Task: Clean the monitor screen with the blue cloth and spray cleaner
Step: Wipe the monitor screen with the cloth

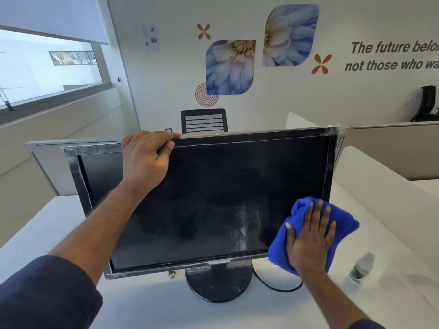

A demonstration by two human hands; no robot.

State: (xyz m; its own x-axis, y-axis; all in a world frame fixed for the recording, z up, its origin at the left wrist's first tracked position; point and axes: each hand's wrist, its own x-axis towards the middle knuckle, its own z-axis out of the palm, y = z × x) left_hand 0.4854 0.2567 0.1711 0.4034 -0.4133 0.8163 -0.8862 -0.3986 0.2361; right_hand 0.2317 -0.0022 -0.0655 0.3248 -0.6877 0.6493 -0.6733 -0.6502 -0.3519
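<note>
A black monitor stands on a round base on the white desk, its dark screen streaked with wet smears near the lower right. My left hand grips the monitor's top edge, left of centre, fingers curled over the bezel. My right hand lies flat with fingers spread on a bunched blue cloth, pressing it against the screen's lower right corner. A small clear spray bottle with a white cap stands on the desk to the right of the cloth, untouched.
The white desk is bounded by grey partition panels behind and to the right. A black cable loops from behind the base. A black mesh chair stands beyond the partition.
</note>
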